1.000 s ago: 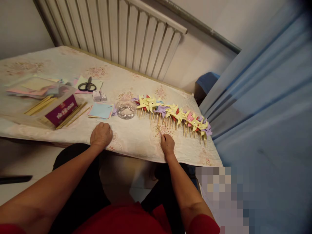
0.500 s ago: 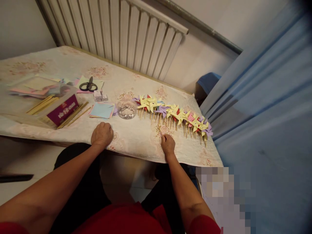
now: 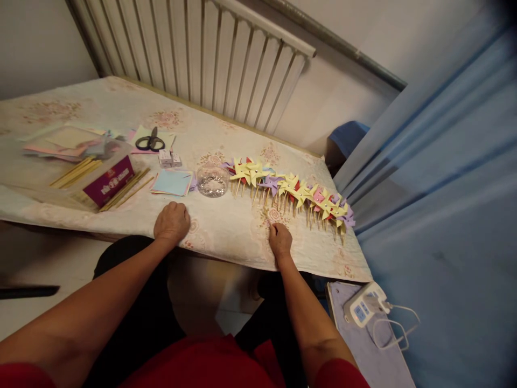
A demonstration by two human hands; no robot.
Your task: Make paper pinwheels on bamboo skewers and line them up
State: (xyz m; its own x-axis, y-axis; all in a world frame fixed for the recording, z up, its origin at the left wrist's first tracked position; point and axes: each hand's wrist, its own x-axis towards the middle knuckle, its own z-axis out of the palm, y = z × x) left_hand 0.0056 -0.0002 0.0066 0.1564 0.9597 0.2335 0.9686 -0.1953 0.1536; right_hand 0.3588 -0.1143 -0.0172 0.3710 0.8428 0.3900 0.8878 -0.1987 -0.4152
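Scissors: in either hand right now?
No, the scissors lie on paper sheets farther back on the table, apart from both the left hand and the right hand.

A cream radiator (image 3: 194, 59) lines the pale wall (image 3: 333, 97) behind a floral-covered table (image 3: 228, 229) beside a blue curtain (image 3: 452, 194).

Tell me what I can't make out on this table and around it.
In the head view:
Left hand: its back hides the palm.
Right hand: its own back hides whether it holds anything.
Pinwheels: front ones overlap those behind, preventing a sure count.
Small white boxes: print too small to read.
Dark bar, lower left: cut off by the picture's edge.
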